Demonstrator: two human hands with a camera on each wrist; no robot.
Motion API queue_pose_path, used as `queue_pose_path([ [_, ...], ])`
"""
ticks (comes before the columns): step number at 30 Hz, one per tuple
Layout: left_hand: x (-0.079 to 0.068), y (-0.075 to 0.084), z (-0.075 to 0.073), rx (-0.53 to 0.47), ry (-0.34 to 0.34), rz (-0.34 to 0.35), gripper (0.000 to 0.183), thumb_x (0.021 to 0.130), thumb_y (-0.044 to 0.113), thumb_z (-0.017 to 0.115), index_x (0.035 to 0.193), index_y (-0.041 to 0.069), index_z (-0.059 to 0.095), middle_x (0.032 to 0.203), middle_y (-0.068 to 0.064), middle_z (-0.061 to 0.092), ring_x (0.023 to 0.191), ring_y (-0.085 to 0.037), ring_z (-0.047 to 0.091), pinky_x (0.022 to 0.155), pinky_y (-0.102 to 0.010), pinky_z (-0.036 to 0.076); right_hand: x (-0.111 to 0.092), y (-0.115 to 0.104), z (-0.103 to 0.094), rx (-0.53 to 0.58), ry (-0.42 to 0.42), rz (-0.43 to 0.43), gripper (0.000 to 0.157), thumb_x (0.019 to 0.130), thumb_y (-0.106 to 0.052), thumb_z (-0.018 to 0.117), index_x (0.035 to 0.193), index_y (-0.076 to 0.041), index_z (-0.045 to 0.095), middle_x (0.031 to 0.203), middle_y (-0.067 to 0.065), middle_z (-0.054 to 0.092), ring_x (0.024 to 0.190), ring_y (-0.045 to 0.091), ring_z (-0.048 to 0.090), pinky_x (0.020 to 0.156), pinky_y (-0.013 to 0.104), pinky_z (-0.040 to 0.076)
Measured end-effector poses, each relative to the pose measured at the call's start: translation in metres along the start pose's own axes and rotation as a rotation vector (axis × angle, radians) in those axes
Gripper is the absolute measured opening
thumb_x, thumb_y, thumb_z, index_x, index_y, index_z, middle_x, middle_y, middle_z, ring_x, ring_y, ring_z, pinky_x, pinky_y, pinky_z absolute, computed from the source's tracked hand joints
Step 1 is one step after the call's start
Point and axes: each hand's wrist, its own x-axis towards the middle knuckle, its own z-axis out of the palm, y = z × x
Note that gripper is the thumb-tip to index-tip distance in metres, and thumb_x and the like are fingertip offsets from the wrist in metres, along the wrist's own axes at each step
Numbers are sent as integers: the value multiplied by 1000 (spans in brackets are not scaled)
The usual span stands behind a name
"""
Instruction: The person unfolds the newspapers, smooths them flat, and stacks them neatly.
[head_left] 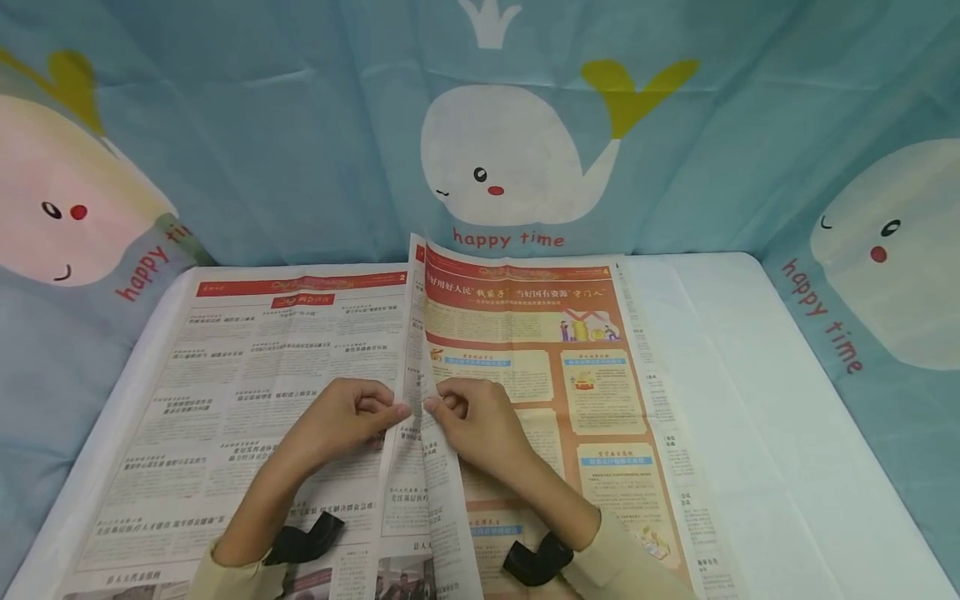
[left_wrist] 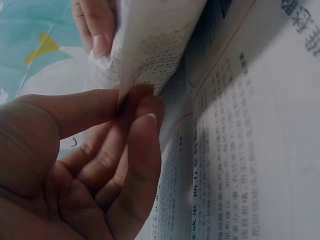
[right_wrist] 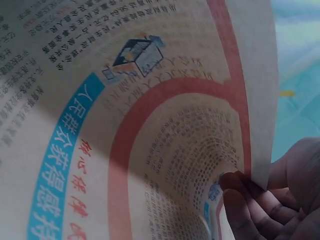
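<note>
A newspaper (head_left: 262,375) lies spread over a white table, with raised page edges standing up along its middle. My left hand (head_left: 341,421) pinches one raised edge between thumb and fingers. The left wrist view shows that page edge (left_wrist: 130,50) held between the left thumb and bent fingers. Close on the other side, my right hand (head_left: 480,417) pinches the neighbouring edge of the orange-bordered page (head_left: 525,392). In the right wrist view this page (right_wrist: 165,125) curves up toward the right thumb and fingers.
The white tabletop (head_left: 772,400) shows to the right of the newspaper. Behind and at both sides hangs a blue cloth (head_left: 315,167) printed with whales. Black wrist bands (head_left: 307,540) sit on both wrists, below pale sleeves.
</note>
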Motion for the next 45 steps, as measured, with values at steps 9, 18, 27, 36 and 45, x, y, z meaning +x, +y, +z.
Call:
queue_pose_path([
  [9, 0, -3, -3, -2, 7, -15, 22, 98, 23, 78, 100, 2, 75, 80, -5, 76, 59, -18, 65, 55, -30, 54, 2, -3, -11, 5, -12, 17, 17, 97, -12, 76, 112, -4, 78, 84, 3, 77, 67, 2, 63, 63, 19, 53],
  [18, 1, -4, -6, -21, -2, -56, 23, 97, 23, 79, 101, 1, 75, 81, -7, 75, 64, -18, 66, 59, -29, 56, 0, -4, -21, 38, -15, 29, 15, 98, -13, 76, 110, -5, 78, 83, 3, 77, 68, 3, 64, 65, 18, 53],
  [27, -5, -11, -20, 19, -19, -59, 24, 97, 25, 79, 101, 2, 75, 80, -6, 74, 65, -19, 66, 61, -30, 53, -10, 5, -47, 77, 32, 89, 32, 97, -13, 77, 129, -10, 72, 80, 2, 77, 66, 7, 67, 63, 21, 52],
  [36, -10, -22, -40, 34, -77, -77, 26, 97, 28, 78, 99, 3, 73, 82, -4, 72, 70, -15, 63, 63, -29, 55, -15, 16, -80, 103, 55, 126, 17, 97, -16, 78, 104, -1, 74, 86, 12, 79, 66, 10, 70, 62, 23, 57],
  [45, -20, -33, -69, 29, -85, -94, 30, 98, 31, 77, 102, 1, 73, 86, -7, 77, 73, -18, 69, 67, -32, 59, -13, 21, -100, 169, 49, 133, 29, 97, -12, 76, 125, -3, 71, 101, 17, 76, 76, 17, 73, 68, 26, 60],
])
